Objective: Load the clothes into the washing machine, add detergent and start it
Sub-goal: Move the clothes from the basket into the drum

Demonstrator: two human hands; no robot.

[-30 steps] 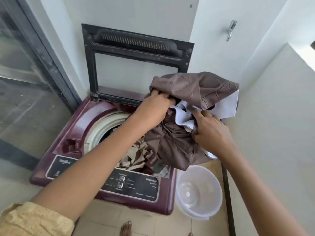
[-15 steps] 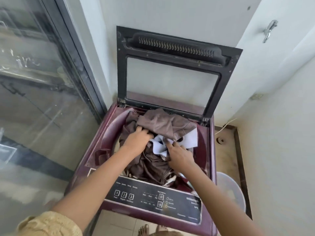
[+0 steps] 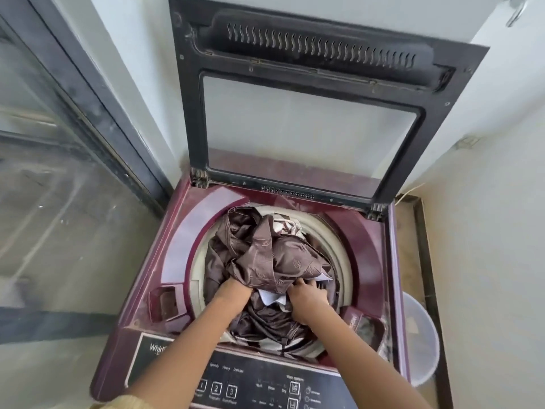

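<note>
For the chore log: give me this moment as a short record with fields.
machine: maroon top-loader, lid raised
drum contents: brown clothes heaped to the rim, patterned cloth beneath
left hand: pressed into the clothes, fingers hidden
right hand: pressing on the clothes
beside machine: clear plastic tub on the floor
detergent: none visible

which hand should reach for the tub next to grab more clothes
Probably the right hand. The white plastic tub sits on the floor at the washing machine's right side, nearer that arm. The left hand is on the far side, buried in the brown garment.
</note>
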